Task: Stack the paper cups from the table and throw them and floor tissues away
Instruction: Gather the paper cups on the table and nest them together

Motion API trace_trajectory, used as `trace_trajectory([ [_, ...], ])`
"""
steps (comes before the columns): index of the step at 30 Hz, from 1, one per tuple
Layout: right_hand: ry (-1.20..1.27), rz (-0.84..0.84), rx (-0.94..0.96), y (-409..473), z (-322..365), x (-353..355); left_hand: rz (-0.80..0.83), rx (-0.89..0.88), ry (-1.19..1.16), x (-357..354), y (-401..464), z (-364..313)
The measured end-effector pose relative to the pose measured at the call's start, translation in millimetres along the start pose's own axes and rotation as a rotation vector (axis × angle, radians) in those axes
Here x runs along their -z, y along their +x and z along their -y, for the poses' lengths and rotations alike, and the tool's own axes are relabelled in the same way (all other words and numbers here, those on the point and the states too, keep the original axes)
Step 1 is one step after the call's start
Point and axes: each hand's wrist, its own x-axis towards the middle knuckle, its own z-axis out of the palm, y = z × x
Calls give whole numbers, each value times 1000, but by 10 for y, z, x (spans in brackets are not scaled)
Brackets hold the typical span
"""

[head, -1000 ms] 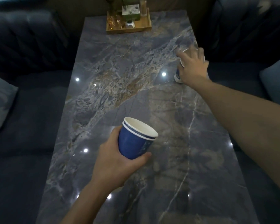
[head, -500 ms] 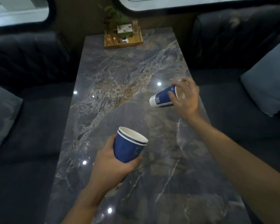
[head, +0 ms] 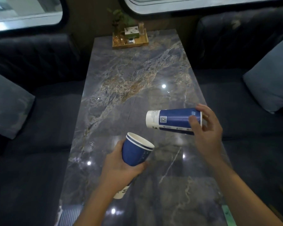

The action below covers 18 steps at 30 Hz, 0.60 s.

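Head view: I am counting three cups. At lower center, my left hand (head: 121,167) is wrapping a nested pair (head: 136,150); center right, my right hand (head: 206,128) fingertips are pinching a sideways single cup (head: 173,119) at its rim.

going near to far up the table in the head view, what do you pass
left hand holding stacked cups → right hand holding a sideways cup → bare marble table → wooden tray with plant at the far end
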Motion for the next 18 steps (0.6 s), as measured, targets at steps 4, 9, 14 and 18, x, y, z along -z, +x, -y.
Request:
trace_trajectory([
  [4,32,-15,-23,-222,106,98,-6,-6,-37,-20,-86,-10],
  [9,52,-16,-66,-342,178,145,-2,-27,-53,-34,-106,-34],
  [14,54,48,-76,-545,316,190,10,-67,-43,-1,-327,44],
  [18,58,99,-104,-561,356,150,46,-119,-22,23,-318,9],
])
